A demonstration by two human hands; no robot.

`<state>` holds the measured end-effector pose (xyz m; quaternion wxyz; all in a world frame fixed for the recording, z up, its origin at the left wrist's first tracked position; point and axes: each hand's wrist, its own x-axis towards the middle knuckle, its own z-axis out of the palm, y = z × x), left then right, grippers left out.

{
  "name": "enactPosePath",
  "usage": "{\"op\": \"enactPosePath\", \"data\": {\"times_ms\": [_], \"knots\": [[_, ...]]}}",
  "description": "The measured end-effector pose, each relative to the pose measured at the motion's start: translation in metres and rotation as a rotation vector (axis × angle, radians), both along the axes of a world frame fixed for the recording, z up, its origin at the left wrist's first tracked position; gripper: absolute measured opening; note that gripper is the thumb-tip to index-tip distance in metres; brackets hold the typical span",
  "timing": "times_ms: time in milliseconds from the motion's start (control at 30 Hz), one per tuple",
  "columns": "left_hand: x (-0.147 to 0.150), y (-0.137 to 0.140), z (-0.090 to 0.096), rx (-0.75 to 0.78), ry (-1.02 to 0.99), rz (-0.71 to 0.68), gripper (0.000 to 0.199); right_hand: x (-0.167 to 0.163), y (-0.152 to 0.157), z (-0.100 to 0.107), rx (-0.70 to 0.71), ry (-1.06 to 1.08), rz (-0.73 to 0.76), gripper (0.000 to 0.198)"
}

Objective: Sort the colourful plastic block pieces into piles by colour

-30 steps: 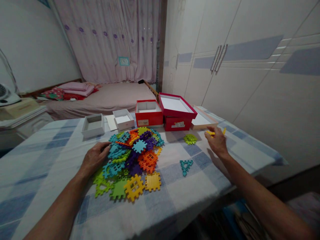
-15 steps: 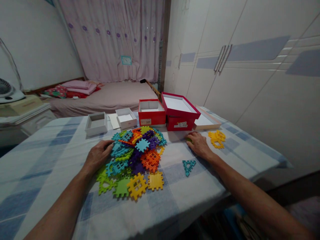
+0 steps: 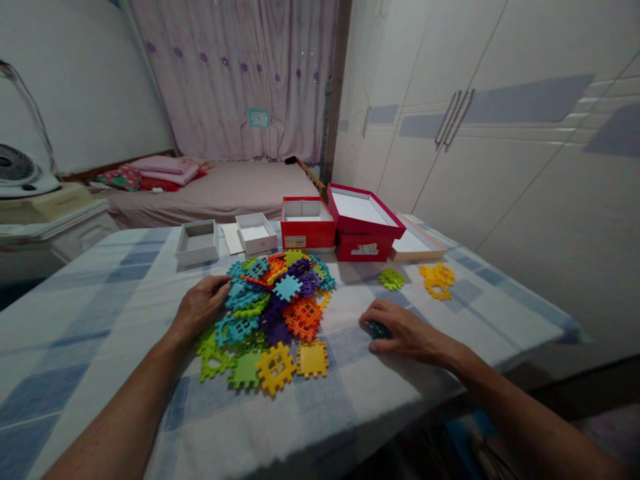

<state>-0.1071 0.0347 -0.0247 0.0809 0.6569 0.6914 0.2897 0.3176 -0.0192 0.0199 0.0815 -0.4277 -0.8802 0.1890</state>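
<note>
Teal piece (image 3: 379,330) right under my right hand (image 3: 403,327), between thumb and curled fingers, can't tell if pinched. Long axis mostly hidden. Left hand (image 3: 200,305) farther, at pile's (image 3: 287,288) left edge, grip unclear tbh.

You have two hands here, one left hand (image 3: 200,308) and one right hand (image 3: 405,331), with one dark teal piece (image 3: 379,330) in the right, one lime green piece (image 3: 391,279) alone, at least two overlapping yellow pieces (image 3: 445,273), and one heap (image 3: 287,288) whose pieces overlap too much for you to count, though two yellow squares (image 3: 312,359) show at its near edge. You also have one grey box (image 3: 198,256), one white box (image 3: 259,245), one red box (image 3: 307,235), one crimson box (image 3: 345,248), one crimson tray (image 3: 365,227), one peach tray (image 3: 423,255) and one card (image 3: 233,239). Farther off, you can count one bed (image 3: 250,190), one fan (image 3: 23,175) and three cupboard handles (image 3: 367,122).
</note>
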Motion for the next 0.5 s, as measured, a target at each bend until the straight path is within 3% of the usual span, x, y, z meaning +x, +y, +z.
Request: {"op": "enactPosePath", "data": {"times_ms": [167,333,433,500], "knots": [[-0.002,0.001,-0.003,0.020,0.007,-0.006,0.051,-0.010,0.045,-0.010,0.204,0.069,-0.096,0.024],[-0.004,0.002,-0.004,0.028,0.004,-0.003,0.049,-0.041,0.099,-0.005,0.432,0.063,-0.260,0.030],[-0.004,0.001,-0.003,0.041,-0.006,-0.016,0.049,-0.063,0.109,-0.005,0.449,0.037,-0.325,0.030],[-0.002,0.001,-0.002,0.043,-0.010,-0.016,0.049,-0.074,0.108,-0.010,0.379,0.042,-0.362,0.030]]}}
